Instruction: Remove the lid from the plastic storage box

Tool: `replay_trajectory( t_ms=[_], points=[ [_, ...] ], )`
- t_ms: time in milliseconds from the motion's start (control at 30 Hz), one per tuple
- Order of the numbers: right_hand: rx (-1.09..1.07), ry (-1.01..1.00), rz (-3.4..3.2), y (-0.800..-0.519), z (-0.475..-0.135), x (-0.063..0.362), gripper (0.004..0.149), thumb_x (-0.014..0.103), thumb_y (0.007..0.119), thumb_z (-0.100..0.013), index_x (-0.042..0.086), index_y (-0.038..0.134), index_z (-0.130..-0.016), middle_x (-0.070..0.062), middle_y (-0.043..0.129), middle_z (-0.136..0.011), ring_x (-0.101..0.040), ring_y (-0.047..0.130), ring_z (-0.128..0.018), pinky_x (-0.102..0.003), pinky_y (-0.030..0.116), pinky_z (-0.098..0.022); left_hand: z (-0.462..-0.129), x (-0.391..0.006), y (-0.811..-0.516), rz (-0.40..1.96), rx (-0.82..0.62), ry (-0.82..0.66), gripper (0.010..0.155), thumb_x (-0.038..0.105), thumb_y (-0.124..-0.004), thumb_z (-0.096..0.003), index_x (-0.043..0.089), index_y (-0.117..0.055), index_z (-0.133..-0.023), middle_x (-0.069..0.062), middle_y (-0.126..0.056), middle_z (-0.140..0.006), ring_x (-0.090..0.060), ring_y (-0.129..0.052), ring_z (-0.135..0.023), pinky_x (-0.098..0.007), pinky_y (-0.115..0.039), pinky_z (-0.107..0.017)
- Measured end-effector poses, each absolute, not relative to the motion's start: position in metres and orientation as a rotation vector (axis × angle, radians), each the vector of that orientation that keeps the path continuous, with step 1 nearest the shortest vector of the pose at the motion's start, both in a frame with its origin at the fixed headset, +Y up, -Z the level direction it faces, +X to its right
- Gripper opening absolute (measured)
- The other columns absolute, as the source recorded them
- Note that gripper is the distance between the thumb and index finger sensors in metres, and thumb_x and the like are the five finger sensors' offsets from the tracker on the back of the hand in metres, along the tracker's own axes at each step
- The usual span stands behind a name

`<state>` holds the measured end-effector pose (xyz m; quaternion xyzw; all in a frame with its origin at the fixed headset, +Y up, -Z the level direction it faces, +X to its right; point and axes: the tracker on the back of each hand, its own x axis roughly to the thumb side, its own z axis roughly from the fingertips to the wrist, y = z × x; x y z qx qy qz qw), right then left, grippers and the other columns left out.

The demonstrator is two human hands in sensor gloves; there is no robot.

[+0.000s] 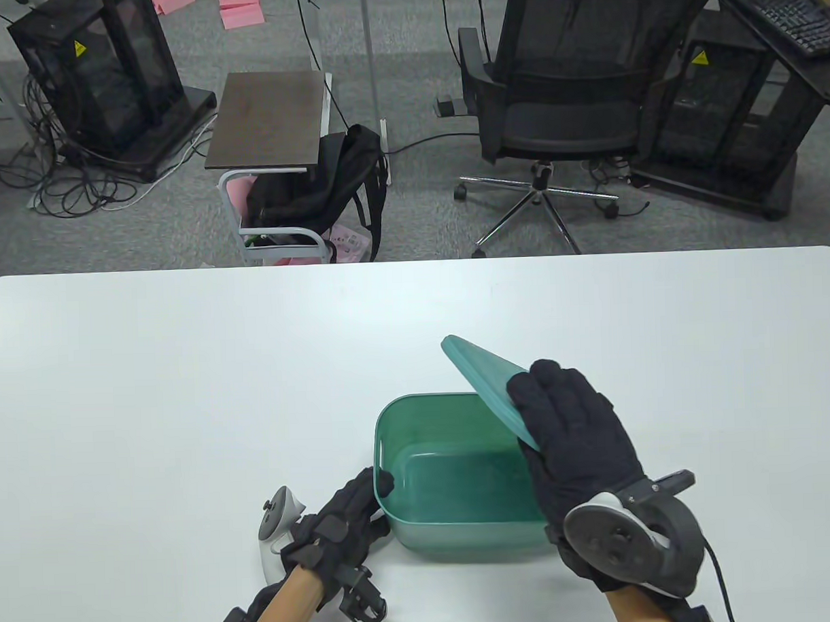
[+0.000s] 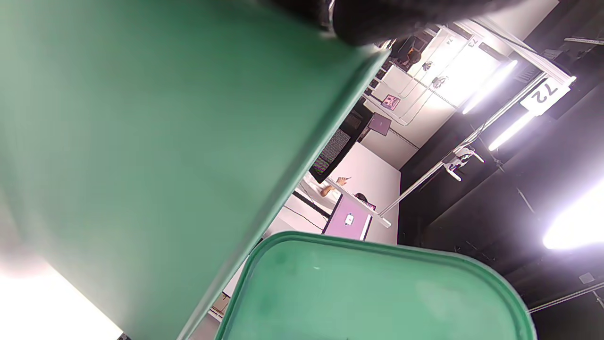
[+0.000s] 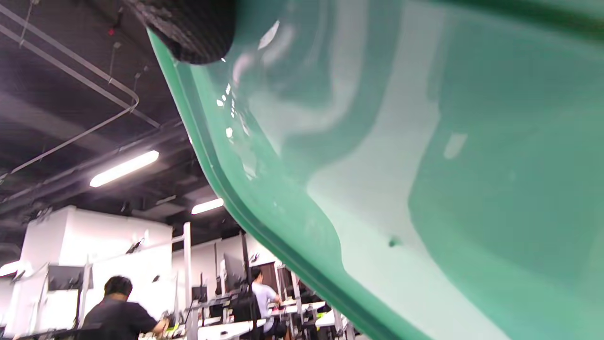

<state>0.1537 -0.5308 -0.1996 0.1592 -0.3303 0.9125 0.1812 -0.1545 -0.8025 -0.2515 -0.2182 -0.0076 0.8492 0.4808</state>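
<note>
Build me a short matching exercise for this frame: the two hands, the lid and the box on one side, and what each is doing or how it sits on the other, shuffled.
Things:
1. left hand
2. right hand
3. lid
4. box

States:
A. tilted up, off the box, above its right side
B. sits open on the white table, nothing visible inside
C. grips the box's near-left rim
D. holds the lid by its near edge

Pairs: 1-C, 2-D, 3-A, 4-B
</note>
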Motion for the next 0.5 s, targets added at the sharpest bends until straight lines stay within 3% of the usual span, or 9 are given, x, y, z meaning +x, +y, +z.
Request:
replay_trajectory(
  t_ms=[233, 500],
  points=[
    [0.262, -0.920, 2.637, -0.543, -0.214, 0.218, 0.046, 0.039, 0.067, -0.061, 0.031, 0.061, -0.105, -0.008, 0.068, -0.110, -0.041, 0.080, -0.090, -0.062, 0.073, -0.061, -0.252, -0.155, -0.802, 2.067, -0.534, -0.021, 0.050, 0.044, -0.056, -0.0589, 0.011, -0.065, -0.095, -0.024, -0.005, -0.113, -0.054, -0.010, -0.099, -0.072, -0.027, -0.063],
    [0.052, -0.730, 2.912, -0.599, -0.239, 0.280, 0.044, 0.040, 0.067, -0.059, 0.038, 0.063, -0.103, -0.007, 0.069, -0.110, -0.042, 0.080, -0.089, -0.060, 0.071, -0.063, -0.251, -0.155, -0.802, 2.069, -0.531, -0.018, 0.050, 0.045, -0.056, -0.0589, 0.011, -0.066, -0.095, -0.024, -0.005, -0.113, -0.054, -0.011, -0.099, -0.072, -0.027, -0.063]
  ],
)
